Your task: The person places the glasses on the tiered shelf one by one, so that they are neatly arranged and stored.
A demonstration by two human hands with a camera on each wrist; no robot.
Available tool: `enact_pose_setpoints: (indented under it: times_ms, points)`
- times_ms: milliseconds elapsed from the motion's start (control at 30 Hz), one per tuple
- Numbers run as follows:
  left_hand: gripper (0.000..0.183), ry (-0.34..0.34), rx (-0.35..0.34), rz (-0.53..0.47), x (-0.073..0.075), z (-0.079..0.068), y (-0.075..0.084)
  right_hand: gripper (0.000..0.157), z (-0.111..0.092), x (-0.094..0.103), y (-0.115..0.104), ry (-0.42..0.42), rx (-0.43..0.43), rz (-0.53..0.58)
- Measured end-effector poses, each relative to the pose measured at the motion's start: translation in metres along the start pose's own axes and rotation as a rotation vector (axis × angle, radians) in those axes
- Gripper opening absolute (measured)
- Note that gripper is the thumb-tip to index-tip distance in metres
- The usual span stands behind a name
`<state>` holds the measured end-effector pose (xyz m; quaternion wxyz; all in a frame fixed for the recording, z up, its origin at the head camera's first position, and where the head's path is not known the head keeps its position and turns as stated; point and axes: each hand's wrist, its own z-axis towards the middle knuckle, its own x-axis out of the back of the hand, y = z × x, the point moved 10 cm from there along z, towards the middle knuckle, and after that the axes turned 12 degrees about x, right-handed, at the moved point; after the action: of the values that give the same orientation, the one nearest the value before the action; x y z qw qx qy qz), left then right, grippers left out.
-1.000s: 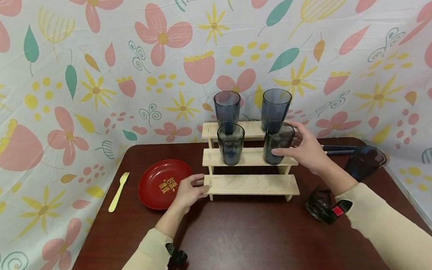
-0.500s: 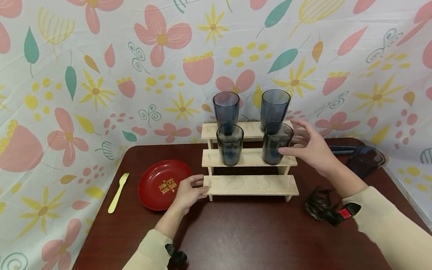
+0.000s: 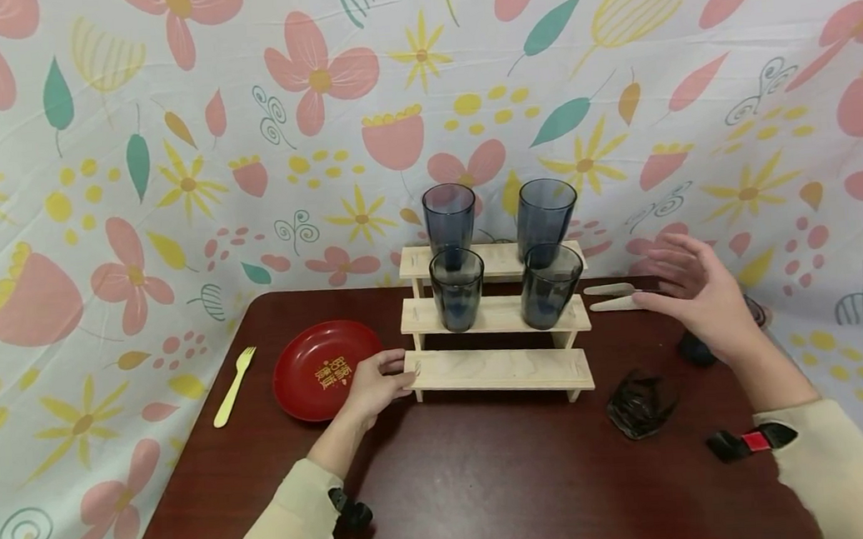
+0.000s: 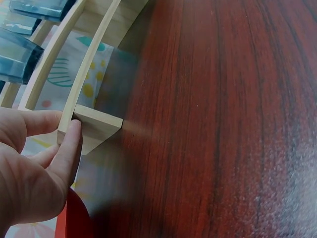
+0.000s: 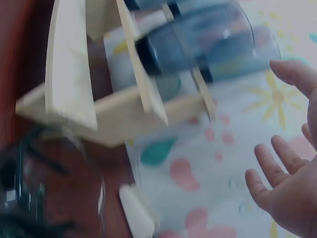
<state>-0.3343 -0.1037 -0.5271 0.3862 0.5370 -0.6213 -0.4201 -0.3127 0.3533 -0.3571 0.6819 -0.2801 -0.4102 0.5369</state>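
Three-step wooden rack [image 3: 504, 316] pinched at its left end

Nearest on the bench [image 3: 491, 482], the left grip [image 3: 375, 386] holds the left end of the rack's lowest plank [image 3: 498, 367] between thumb and fingers. The rack stands upright directly to the right of that grip. A dark-streaked clear vessel [image 3: 640, 405] sits near its right front foot; a red plate [image 3: 294, 388] lies just left of the left grip, with a yellow fork [image 3: 235, 388] farther left.

Bare wood should prove light, stiff and easy to pinch, though the load up high may make it tippy; plank ends or side supports look the surest hold.

Farther back, the middle plank carries the front-left tumbler [image 3: 458, 291] and front-right tumbler [image 3: 551, 286], all smooth-walled, probably slippery, perhaps fragile, best taken round the body.

Off to the rack's right, apart from it, the right grip [image 3: 708, 304] is spread wide and holds nothing. Its thumb overlaps two pale-ended utensils [image 3: 616, 303]; contact cannot be told.

Highest and farthest stand the rear-left tumbler [image 3: 448, 214] and rear-right tumbler [image 3: 545, 211], before a floral cloth [image 3: 421, 120].
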Motion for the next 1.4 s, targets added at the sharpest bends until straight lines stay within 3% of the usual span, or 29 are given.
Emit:
enact_pose_setpoints:
  times_ms: [133, 367, 500, 767, 900, 1033, 1167, 1267, 1400]
  points:
    - [0.051, 0.004, 0.007, -0.004, 0.001, -0.001, 0.001, 0.086, -0.011, 0.038, 0.021, 0.109, -0.038, -0.114]
    - [0.050, -0.006, 0.005, -0.005, 0.000, -0.001, 0.001, 0.080, -0.038, 0.099, 0.061, 0.363, -0.195, -0.292]
    - [0.050, -0.004, 0.001, -0.001, 0.000, -0.001, 0.001, 0.086, -0.055, 0.114, 0.083, 0.389, -0.288, -0.327]
    - [0.050, -0.006, 0.004, -0.006, -0.001, -0.001, 0.002, 0.106, -0.077, 0.117, 0.127, 0.247, -0.388, -0.358]
    - [0.050, 0.000, 0.010, -0.002, 0.000, -0.001, 0.000, 0.104, -0.077, 0.110, 0.132, 0.224, -0.349, -0.380]
    - [0.050, 0.003, 0.012, 0.000, 0.000, -0.001, -0.001, 0.097, -0.079, 0.107, 0.131, 0.266, -0.291, -0.385]
    - [0.050, -0.002, 0.010, -0.004, 0.000, 0.000, -0.001, 0.083, -0.080, 0.106, 0.123, 0.335, -0.198, -0.325]
    - [0.050, -0.005, 0.009, -0.005, 0.000, 0.001, -0.001, 0.072, -0.080, 0.102, 0.119, 0.386, -0.129, -0.151]
    - [0.050, -0.004, 0.008, -0.007, 0.000, 0.001, -0.001, 0.071, -0.084, 0.099, 0.122, 0.424, -0.136, -0.004]
